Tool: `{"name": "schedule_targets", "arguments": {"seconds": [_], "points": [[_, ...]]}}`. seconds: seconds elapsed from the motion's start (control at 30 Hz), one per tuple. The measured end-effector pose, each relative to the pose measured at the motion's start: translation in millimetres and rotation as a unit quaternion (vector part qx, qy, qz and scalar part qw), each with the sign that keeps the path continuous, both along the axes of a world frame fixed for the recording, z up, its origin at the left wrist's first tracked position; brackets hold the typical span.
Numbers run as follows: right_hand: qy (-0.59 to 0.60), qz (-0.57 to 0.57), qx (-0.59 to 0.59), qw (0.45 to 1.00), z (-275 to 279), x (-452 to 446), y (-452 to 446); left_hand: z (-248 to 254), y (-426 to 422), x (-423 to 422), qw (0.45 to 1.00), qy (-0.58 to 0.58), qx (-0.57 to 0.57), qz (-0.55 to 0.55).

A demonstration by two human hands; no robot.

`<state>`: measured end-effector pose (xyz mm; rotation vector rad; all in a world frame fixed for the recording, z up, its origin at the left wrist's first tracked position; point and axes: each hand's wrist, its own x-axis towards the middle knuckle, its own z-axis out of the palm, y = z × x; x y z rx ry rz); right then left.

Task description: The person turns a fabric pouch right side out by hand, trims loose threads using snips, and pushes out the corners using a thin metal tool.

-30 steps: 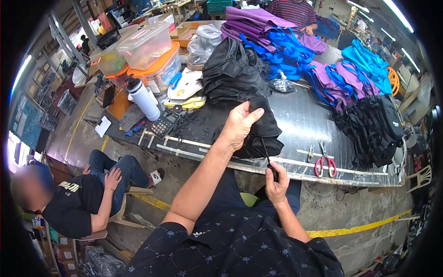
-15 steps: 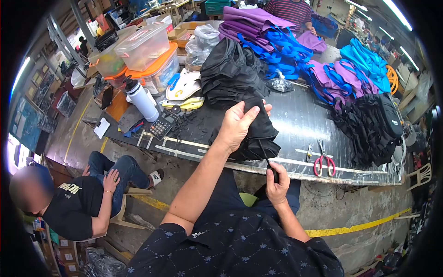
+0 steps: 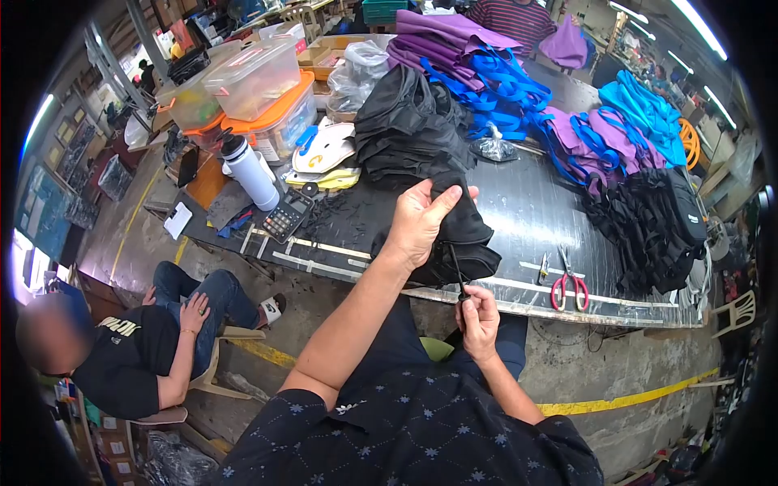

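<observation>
My left hand [image 3: 420, 220] is closed on the top of a black fabric bag [image 3: 468, 225] at the table's near edge. From the bag a thin black strap [image 3: 456, 266] runs down toward me. My right hand [image 3: 480, 326] pinches the strap's lower end, just off the table edge; a small dark piece there is mostly hidden by the fingers. Behind the bag lies a heap of black bags [image 3: 409, 117]. Red-handled scissors [image 3: 570, 290] and a small pair of snips [image 3: 544, 266] rest on the dark table [image 3: 519, 211] to the right.
Left on the table are a calculator [image 3: 288, 215], a white bottle [image 3: 250, 174] and clear boxes [image 3: 253, 73]. Purple fabric [image 3: 421, 49] with blue straps and more black bags [image 3: 660, 231] lie behind and right. A seated person [image 3: 130, 348] is at left; another stands behind the table.
My right hand has shifted slightly left and up with the strap, which hangs more upright. My left hand keeps its grip. Across the table, the other person's purple cloth has been raised.
</observation>
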<state>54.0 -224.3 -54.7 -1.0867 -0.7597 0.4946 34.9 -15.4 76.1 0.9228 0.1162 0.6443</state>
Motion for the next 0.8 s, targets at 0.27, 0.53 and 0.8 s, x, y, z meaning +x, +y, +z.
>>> {"name": "schedule_targets", "arguments": {"seconds": [0.27,0.53,0.8], "points": [[0.063,0.059,-0.028,0.996,14,23,-7,10,-1,-5,0.998,0.035,0.019,-0.040],[-0.119,-0.116,-0.067,0.984,-8,17,-23,13,13,-8,0.999,0.032,-0.002,-0.032],[-0.188,-0.149,-0.067,0.968,6,16,-10,10,1,-6,0.999,0.020,0.015,-0.023]]}}
